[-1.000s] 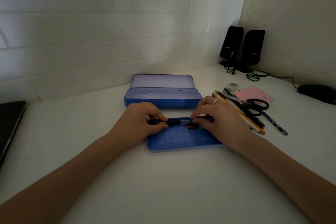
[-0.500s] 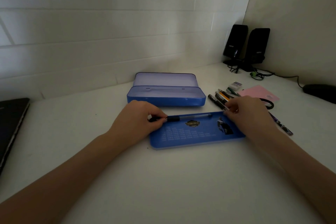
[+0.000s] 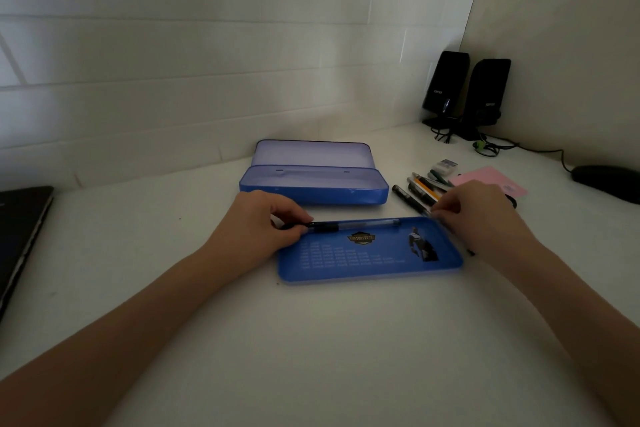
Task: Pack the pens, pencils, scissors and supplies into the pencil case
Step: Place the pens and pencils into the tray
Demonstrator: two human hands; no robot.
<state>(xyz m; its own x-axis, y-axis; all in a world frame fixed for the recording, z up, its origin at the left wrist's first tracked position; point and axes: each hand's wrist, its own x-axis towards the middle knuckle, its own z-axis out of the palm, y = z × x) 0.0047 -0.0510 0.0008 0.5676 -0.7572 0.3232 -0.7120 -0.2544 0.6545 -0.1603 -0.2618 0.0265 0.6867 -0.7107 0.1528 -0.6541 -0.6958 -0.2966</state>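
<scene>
1. The pen point(image 3: 353, 225) lies along the far edge of the blue tray point(image 3: 370, 260), left hand point(image 3: 258, 229) pinching its dark end.
2. Open pencil case point(image 3: 313, 184) sits just behind the tray on the white tabletop point(image 3: 311, 357).
3. Right hand point(image 3: 481, 215) has its fingers curled down at the pile of pens and pencils point(image 3: 420, 189) by the tray's right corner; can't tell if that grip actually holds anything.
4. Pink notepad point(image 3: 485, 177) and eraser point(image 3: 445, 166) are beyond the pile, black speakers point(image 3: 465, 94) in the corner.

You are looking at nothing legible: the emblem and pale rows of print on the flat blue plastic tray point(image 3: 363, 263) at six o'clock, and the small logos on the two black speakers point(image 3: 464, 94) at two o'clock, are blurring out.
</scene>
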